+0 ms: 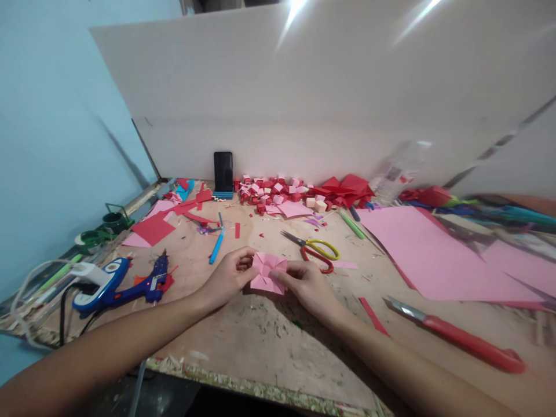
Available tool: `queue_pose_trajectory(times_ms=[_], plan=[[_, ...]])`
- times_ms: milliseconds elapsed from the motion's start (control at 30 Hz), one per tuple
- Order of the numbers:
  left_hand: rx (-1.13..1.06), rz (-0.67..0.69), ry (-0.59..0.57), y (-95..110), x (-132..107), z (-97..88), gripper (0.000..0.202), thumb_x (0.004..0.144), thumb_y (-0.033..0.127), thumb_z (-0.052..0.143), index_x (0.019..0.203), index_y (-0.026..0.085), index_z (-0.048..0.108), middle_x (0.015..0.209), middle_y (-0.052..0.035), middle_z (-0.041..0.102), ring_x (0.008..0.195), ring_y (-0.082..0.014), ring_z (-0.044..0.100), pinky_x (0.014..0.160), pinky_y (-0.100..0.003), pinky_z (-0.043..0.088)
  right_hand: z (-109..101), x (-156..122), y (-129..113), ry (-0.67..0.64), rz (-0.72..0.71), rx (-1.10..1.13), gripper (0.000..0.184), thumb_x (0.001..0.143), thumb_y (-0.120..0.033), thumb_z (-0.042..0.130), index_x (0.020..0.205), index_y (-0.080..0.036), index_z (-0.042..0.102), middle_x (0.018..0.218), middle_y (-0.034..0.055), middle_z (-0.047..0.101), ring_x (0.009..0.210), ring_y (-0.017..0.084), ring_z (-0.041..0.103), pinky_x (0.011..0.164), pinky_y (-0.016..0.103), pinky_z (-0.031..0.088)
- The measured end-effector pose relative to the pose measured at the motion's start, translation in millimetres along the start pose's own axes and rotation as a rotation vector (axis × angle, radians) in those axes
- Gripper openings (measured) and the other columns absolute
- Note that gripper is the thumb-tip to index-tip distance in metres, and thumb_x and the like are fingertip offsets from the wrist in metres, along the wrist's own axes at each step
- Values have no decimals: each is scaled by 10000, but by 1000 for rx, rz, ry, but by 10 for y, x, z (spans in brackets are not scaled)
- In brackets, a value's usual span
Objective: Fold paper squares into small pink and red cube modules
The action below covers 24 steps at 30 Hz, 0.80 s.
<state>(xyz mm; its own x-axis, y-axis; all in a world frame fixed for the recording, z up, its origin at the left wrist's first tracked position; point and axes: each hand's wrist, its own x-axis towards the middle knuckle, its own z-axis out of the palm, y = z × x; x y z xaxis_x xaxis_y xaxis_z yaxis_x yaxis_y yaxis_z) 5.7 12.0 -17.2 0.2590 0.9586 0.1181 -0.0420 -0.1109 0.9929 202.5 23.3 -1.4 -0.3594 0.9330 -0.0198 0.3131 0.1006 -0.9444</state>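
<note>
Pink paper square [264,267] is in both hands, low over the surface [260,359] near its front edge, though I can't tell if it's touching down. Left hand [232,269] has its fingers curled in, pinching the left edge; right hand [310,284] pinches the right side, thumb laid on the face and the other fingers tucked behind. Looks to me like crease work, so my advice: line the edges up before pressing, run the thumb along each fold with steady pressure, and hold it lightly so the corners don't crumple. Thin paper probably won't forgive a crooked fold. Quick count: one square in hand, one pair of scissors [299,241] lying just beyond it, one red-handled knife [460,337] off to the right, one glue gun [156,281] on the left, one phone [223,169] propped at the back and one plastic bottle [402,171], kinda blurry. Little paper cubes [273,191] are heaped too thick to count, and the big pink sheets [417,249] overlap, so no honest number there either.
</note>
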Motion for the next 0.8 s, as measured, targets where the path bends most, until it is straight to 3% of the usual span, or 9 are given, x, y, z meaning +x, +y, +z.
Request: queue_pose_trajectory(times_ms=[300, 467, 667, 800], plan=[[26, -23, 27, -47, 20, -12, 82, 815, 169, 653, 891, 139, 666, 878, -54, 731, 830, -191, 706, 758, -275, 538, 24, -12, 6, -69, 5, 27, 353, 849, -417, 630, 627, -144, 606, 602, -7, 462, 577, 123, 379, 533, 269, 262], [71, -39, 53, -51, 18, -18, 181, 797, 232, 723, 944, 150, 657, 860, -31, 711, 789, -176, 680, 722, -263, 522, 15, 2, 71, -114, -17, 13, 386, 870, -451, 633, 658, -128, 636, 620, -5, 479, 588, 126, 396, 555, 269, 289], [138, -35, 7, 16, 7, -14, 165, 819, 291, 711, 778, 133, 690, 679, 15, 614, 627, -125, 551, 579, -223, 410, 12, 16, 90, -138, -42, -15, 409, 898, -488, 621, 736, -122, 706, 640, 9, 533, 602, 140, 431, 562, 270, 320], [158, -29, 14, 39, 2, -14, 180, 820, 296, 706, 747, 134, 675, 652, 26, 580, 611, -117, 512, 564, -219, 372, 2, 1, 57, -133, -73, -41, 411, 910, -494, 612, 738, -137, 721, 666, 31, 588, 632, 165, 479, 587, 286, 372]])
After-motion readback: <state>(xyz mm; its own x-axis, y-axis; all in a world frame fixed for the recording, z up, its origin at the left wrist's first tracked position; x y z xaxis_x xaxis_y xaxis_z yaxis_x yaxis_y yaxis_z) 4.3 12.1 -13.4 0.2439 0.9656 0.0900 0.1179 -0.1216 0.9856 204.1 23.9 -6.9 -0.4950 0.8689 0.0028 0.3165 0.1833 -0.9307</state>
